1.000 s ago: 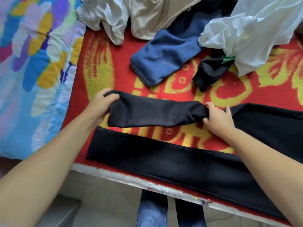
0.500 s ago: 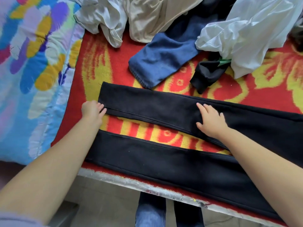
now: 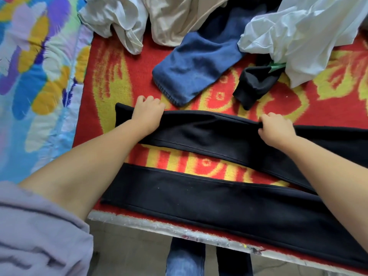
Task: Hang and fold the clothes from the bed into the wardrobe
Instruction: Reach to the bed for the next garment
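Black trousers flat on red-yellow blanket at bed edge, legs parted. I see left hand curled over far leg's upper edge, right hand pinching same edge (blue garment just beyond).

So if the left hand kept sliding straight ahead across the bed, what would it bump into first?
Probably the blue garment: the left hand points up-bed from the black trousers' far edge, with only bare red blanket between. Depth is uncertain.
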The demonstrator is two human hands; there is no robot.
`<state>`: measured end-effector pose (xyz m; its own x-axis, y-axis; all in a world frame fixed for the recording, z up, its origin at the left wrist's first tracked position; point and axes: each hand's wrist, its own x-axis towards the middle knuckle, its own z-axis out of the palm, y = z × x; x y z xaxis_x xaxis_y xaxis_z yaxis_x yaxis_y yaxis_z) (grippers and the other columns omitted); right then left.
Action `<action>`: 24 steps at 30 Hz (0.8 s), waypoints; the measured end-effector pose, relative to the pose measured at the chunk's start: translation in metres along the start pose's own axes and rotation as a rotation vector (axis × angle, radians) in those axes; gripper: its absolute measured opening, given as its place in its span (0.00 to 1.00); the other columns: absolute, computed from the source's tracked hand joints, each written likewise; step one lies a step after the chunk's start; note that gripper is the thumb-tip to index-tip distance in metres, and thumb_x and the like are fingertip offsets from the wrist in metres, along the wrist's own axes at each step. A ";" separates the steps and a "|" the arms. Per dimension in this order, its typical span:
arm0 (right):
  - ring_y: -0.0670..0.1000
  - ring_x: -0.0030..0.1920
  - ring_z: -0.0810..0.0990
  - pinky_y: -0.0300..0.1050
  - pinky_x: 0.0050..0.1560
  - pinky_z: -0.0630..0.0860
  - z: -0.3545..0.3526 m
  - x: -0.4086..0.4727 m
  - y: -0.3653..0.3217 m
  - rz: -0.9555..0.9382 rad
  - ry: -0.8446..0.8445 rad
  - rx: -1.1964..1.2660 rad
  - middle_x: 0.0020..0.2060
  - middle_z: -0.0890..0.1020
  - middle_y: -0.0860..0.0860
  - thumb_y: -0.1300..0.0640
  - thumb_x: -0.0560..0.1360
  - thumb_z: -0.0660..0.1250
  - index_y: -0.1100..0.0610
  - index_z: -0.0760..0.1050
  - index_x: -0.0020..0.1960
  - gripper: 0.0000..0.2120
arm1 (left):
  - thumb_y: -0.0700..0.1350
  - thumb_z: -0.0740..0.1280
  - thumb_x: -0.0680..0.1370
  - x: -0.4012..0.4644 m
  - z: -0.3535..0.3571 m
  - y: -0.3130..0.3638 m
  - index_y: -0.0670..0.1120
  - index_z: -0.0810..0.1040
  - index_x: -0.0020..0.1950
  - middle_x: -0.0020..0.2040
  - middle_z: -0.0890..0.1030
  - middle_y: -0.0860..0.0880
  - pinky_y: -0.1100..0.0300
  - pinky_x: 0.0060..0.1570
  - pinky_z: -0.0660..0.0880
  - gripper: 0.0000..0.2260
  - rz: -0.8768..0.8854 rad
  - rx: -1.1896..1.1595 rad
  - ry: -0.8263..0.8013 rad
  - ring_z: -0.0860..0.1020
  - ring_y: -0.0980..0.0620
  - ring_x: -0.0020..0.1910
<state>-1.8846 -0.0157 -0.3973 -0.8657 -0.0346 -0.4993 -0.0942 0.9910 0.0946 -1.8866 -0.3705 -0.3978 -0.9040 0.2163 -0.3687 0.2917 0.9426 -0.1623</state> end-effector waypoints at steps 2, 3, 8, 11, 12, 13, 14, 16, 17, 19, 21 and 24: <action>0.62 0.57 0.74 0.52 0.53 0.69 -0.006 -0.009 0.008 -0.043 -0.041 0.087 0.56 0.76 0.60 0.57 0.76 0.65 0.61 0.72 0.59 0.13 | 0.38 0.63 0.73 -0.015 -0.005 -0.003 0.45 0.73 0.57 0.54 0.78 0.45 0.50 0.55 0.64 0.12 0.025 -0.011 0.055 0.73 0.42 0.56; 0.61 0.57 0.75 0.49 0.51 0.69 -0.009 -0.017 0.012 -0.072 -0.108 0.152 0.56 0.78 0.59 0.57 0.76 0.66 0.60 0.73 0.59 0.13 | 0.37 0.63 0.73 -0.027 -0.006 -0.004 0.45 0.73 0.57 0.52 0.78 0.45 0.51 0.54 0.63 0.14 0.029 -0.038 0.083 0.74 0.42 0.55; 0.46 0.50 0.75 0.37 0.48 0.66 -0.015 -0.080 0.019 -0.210 -0.548 0.264 0.51 0.78 0.45 0.54 0.74 0.71 0.53 0.79 0.58 0.14 | 0.35 0.62 0.73 -0.115 0.005 0.003 0.45 0.73 0.63 0.51 0.79 0.45 0.50 0.56 0.62 0.19 0.065 -0.120 0.028 0.74 0.42 0.52; 0.41 0.47 0.75 0.34 0.47 0.66 -0.004 -0.117 0.007 -0.293 -0.619 0.270 0.45 0.77 0.39 0.53 0.73 0.71 0.52 0.80 0.57 0.13 | 0.30 0.69 0.64 -0.164 0.017 0.004 0.40 0.79 0.51 0.39 0.79 0.44 0.48 0.51 0.70 0.17 0.108 -0.140 0.028 0.77 0.41 0.43; 0.40 0.47 0.74 0.33 0.47 0.66 0.003 -0.129 0.002 -0.326 -0.642 0.263 0.45 0.77 0.39 0.52 0.73 0.71 0.52 0.80 0.57 0.13 | 0.29 0.72 0.60 -0.178 0.021 0.003 0.41 0.80 0.46 0.35 0.78 0.45 0.49 0.47 0.73 0.17 0.124 -0.122 0.020 0.77 0.42 0.39; 0.40 0.47 0.75 0.33 0.47 0.66 0.012 -0.140 -0.004 -0.356 -0.663 0.262 0.46 0.78 0.40 0.52 0.73 0.71 0.52 0.80 0.57 0.13 | 0.29 0.74 0.55 -0.191 0.028 0.002 0.42 0.79 0.42 0.32 0.77 0.46 0.51 0.43 0.74 0.18 0.141 -0.105 0.010 0.77 0.43 0.35; 0.40 0.48 0.75 0.33 0.47 0.66 0.024 -0.151 -0.010 -0.380 -0.673 0.265 0.47 0.79 0.41 0.53 0.73 0.71 0.52 0.80 0.57 0.13 | 0.29 0.75 0.52 -0.203 0.035 0.003 0.43 0.78 0.40 0.31 0.76 0.47 0.52 0.41 0.75 0.19 0.155 -0.089 -0.004 0.76 0.44 0.33; 0.44 0.52 0.78 0.34 0.48 0.68 0.053 -0.169 -0.022 -0.407 -0.649 0.267 0.51 0.82 0.43 0.54 0.74 0.70 0.52 0.81 0.57 0.12 | 0.30 0.75 0.53 -0.219 0.051 0.009 0.44 0.77 0.40 0.32 0.75 0.48 0.49 0.45 0.75 0.19 0.145 -0.047 -0.073 0.76 0.45 0.35; 0.46 0.55 0.78 0.36 0.51 0.69 0.067 -0.176 -0.027 -0.404 -0.627 0.258 0.54 0.82 0.44 0.55 0.74 0.69 0.52 0.80 0.58 0.12 | 0.32 0.74 0.59 -0.226 0.061 0.014 0.45 0.77 0.45 0.38 0.76 0.48 0.45 0.54 0.73 0.18 0.124 -0.009 -0.148 0.77 0.45 0.41; 0.48 0.60 0.77 0.40 0.59 0.71 0.090 -0.185 -0.033 -0.378 -0.590 0.243 0.58 0.81 0.46 0.56 0.76 0.67 0.51 0.79 0.61 0.13 | 0.35 0.65 0.70 -0.233 0.077 0.031 0.46 0.72 0.58 0.52 0.73 0.48 0.40 0.70 0.57 0.18 0.042 0.067 -0.374 0.71 0.46 0.57; 0.50 0.64 0.74 0.43 0.64 0.69 0.104 -0.188 -0.036 -0.395 -0.627 0.226 0.63 0.77 0.48 0.57 0.77 0.65 0.51 0.75 0.66 0.17 | 0.37 0.61 0.73 -0.229 0.077 0.051 0.45 0.66 0.64 0.60 0.68 0.46 0.38 0.72 0.48 0.20 -0.071 0.096 -0.550 0.65 0.45 0.64; 0.54 0.70 0.68 0.46 0.68 0.65 0.098 -0.186 -0.027 -0.487 -0.722 0.189 0.69 0.70 0.53 0.61 0.77 0.60 0.51 0.66 0.74 0.25 | 0.40 0.60 0.74 -0.203 0.051 0.084 0.44 0.67 0.64 0.63 0.69 0.43 0.36 0.70 0.50 0.18 -0.102 0.084 -0.741 0.67 0.43 0.65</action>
<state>-1.6730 -0.0231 -0.3916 -0.2234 -0.4312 -0.8742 -0.2333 0.8944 -0.3815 -1.6626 -0.3487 -0.3834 -0.4897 -0.1270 -0.8626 0.2676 0.9197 -0.2874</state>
